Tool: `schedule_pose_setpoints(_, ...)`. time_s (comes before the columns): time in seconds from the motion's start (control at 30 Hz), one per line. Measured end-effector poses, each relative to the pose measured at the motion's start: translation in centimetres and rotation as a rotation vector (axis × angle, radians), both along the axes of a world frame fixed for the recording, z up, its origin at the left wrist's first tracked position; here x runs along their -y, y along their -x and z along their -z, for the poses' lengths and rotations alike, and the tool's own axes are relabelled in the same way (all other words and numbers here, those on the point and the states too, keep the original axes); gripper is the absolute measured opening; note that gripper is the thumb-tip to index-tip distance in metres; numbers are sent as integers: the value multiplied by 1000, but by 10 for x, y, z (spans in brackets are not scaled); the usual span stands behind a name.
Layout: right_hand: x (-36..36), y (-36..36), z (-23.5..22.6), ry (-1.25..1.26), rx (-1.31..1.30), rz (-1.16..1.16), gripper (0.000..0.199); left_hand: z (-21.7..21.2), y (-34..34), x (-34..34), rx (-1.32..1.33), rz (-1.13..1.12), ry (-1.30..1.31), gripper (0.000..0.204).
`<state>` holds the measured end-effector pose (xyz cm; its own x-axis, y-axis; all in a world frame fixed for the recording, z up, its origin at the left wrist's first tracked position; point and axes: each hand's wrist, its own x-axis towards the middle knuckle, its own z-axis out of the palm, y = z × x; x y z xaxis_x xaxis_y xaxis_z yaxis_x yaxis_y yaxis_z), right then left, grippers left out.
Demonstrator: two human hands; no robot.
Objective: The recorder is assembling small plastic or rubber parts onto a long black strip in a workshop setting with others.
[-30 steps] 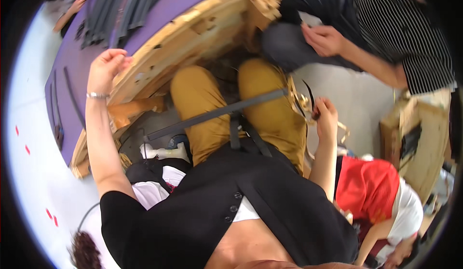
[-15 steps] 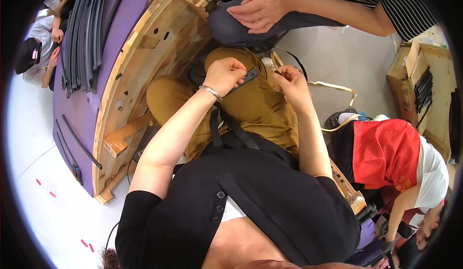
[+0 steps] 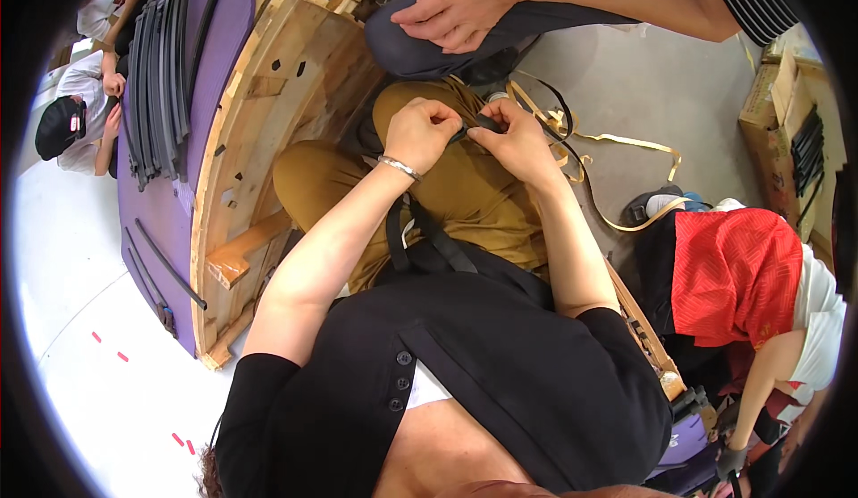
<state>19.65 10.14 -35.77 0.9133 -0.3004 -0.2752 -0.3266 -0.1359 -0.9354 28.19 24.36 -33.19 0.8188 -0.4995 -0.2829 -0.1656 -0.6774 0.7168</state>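
Pinching, both sides: my left hand (image 3: pixel 424 141), thumb and forefinger closed on a dark strip (image 3: pixel 458 133); my right hand (image 3: pixel 517 148), likewise closed on a dark piece (image 3: pixel 487 123) just beside it. Best handled, I judge, with a light grip near the tips, ends in line and in sight. Appearance: narrow, blackish, mostly covered; whether one length or two, I cannot tell. Location: above my mustard trousers (image 3: pixel 487 199). Beyond: purple-topped bench (image 3: pixel 234 29), bearing long dark strips (image 3: pixel 161 87).

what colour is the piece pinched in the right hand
The piece is dark, nearly black; see the head view.
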Motion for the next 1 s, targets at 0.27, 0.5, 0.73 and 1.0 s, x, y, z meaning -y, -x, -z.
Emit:
schedule_pose_setpoints(0.27, -4, -3, 5, -19, -16, -11, 20, 12, 3, -7, -81, -100, 137, 13)
schedule_pose_setpoints(0.5, -5, -4, 6, -14, -31, -20, 18, -4, 18, -17, -2, -67, 299, 14)
schedule_pose_setpoints(0.73, -5, -7, 5, -48, -44, -34, 18, 9, 20, -16, 98, -7, 250, 17)
schedule_pose_setpoints(1.0, -5, -8, 10, -90, -60, -40, 17, 10, 20, -13, 68, -65, 245, 16)
